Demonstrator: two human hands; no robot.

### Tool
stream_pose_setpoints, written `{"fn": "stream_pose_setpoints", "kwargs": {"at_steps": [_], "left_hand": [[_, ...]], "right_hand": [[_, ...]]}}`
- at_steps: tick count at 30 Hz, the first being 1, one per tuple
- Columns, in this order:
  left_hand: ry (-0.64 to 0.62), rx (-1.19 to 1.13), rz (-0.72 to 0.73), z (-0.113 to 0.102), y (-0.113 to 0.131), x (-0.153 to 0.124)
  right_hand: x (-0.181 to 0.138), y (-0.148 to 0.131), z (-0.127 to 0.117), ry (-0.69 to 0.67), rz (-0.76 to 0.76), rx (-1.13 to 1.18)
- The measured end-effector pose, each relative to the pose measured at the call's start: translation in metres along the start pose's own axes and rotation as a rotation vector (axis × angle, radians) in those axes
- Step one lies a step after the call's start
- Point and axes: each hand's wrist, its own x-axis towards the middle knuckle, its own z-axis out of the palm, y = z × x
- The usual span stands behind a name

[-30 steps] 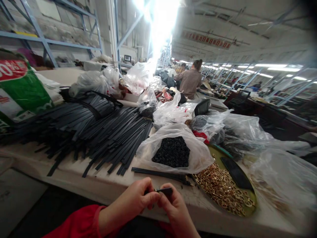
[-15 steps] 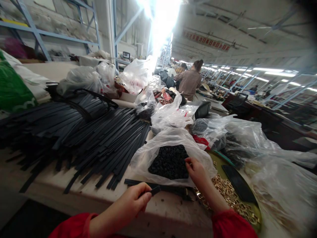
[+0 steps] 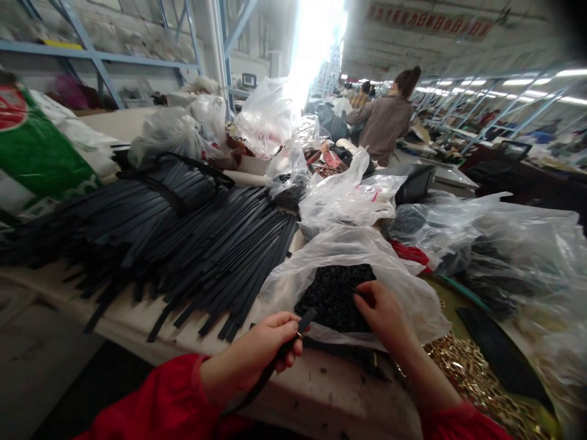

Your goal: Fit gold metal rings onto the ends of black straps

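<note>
Left hand (image 3: 268, 348), 6 o'clock, closed round black strap (image 3: 303, 319), strap end up by the thumb; right hand (image 3: 383, 313), 5 o'clock, fingers curled into black pieces (image 3: 332, 293) inside clear bag (image 3: 348, 250), grasp cannot be told; gold fittings (image 3: 458, 374), 4 o'clock; strap pile (image 3: 192, 232), 10 o'clock; person (image 3: 385, 119), 1 o'clock, far.

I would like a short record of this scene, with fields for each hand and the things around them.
left hand: closed on a black strap
right hand: fingers in the plastic bag of small black pieces
near: pile of black straps on the table; gold metal pieces at right
background: a person standing far off
</note>
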Motion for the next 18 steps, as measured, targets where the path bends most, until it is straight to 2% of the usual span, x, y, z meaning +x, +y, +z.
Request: {"fn": "stream_pose_setpoints", "kwargs": {"at_steps": [4, 6, 8, 11, 14, 18], "left_hand": [[-0.011, 0.125, 0.068, 0.008, 0.000, -0.013], [0.006, 0.229, 0.145, 0.013, 0.000, -0.018], [0.020, 0.323, 0.234, 0.018, 0.000, -0.022], [0.061, 0.450, 0.345, 0.024, -0.001, -0.027], [0.154, 0.640, 0.484, 0.029, -0.001, -0.036], [0.297, 0.909, 0.646, 0.032, -0.003, -0.049]], "right_hand": [[-0.038, -0.034, 0.004, -0.191, 0.077, 0.613], [-0.054, -0.049, 0.005, -0.285, 0.132, 0.815], [-0.066, -0.058, 0.006, -0.309, 0.188, 0.970], [-0.078, -0.063, 0.006, -0.280, 0.217, 1.112], [-0.088, -0.067, 0.007, -0.254, 0.197, 1.175], [-0.100, -0.071, 0.010, -0.201, 0.127, 1.090]]}}
